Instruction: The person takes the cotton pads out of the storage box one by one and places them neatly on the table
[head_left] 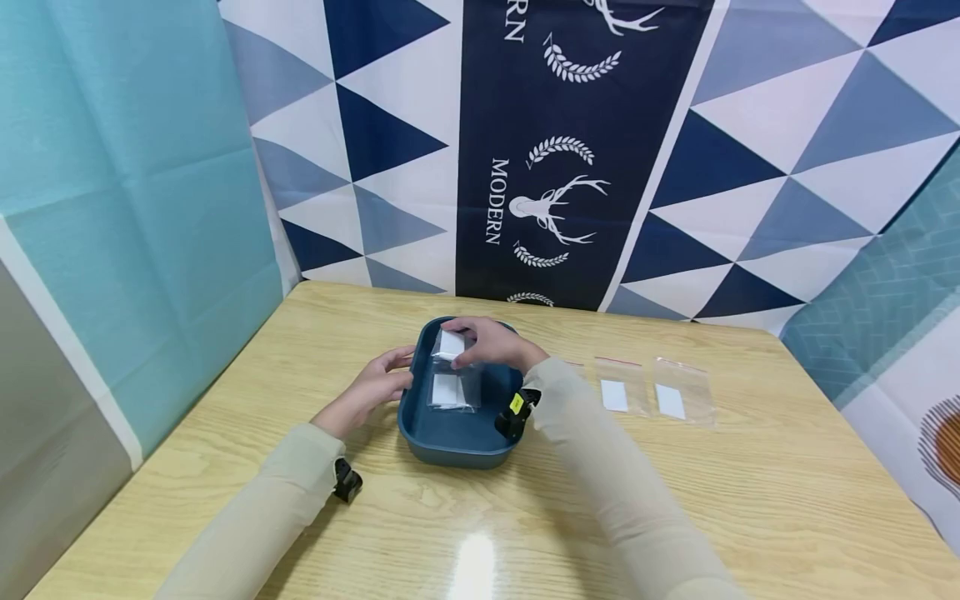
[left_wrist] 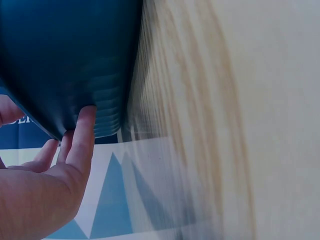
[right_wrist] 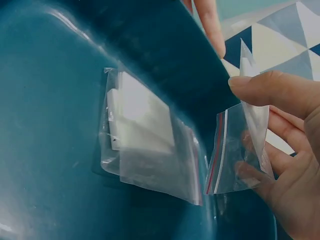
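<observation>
A dark blue plastic bin (head_left: 457, 457) stands on the table. My right hand (head_left: 491, 343) pinches a small clear zip bag (right_wrist: 254, 120) with a white piece in it, above the bin's far left part. Below it in the bin lie clear zip bags (right_wrist: 145, 120) with white pieces, overlapping; their exact number is hard to tell. My left hand (head_left: 367, 392) is at the bin's left side. In the left wrist view its extended fingers (left_wrist: 82, 137) touch the bin's outer wall (left_wrist: 70, 60); the thumb is partly out of frame.
Right of the bin, two clear zip bags with white pieces lie flat on the wooden table (head_left: 750, 500), a nearer bag (head_left: 613, 395) and a farther-right bag (head_left: 670, 402). Part of another shows behind my right sleeve (head_left: 600, 467). A patterned cloth (head_left: 390, 167) hangs behind the table.
</observation>
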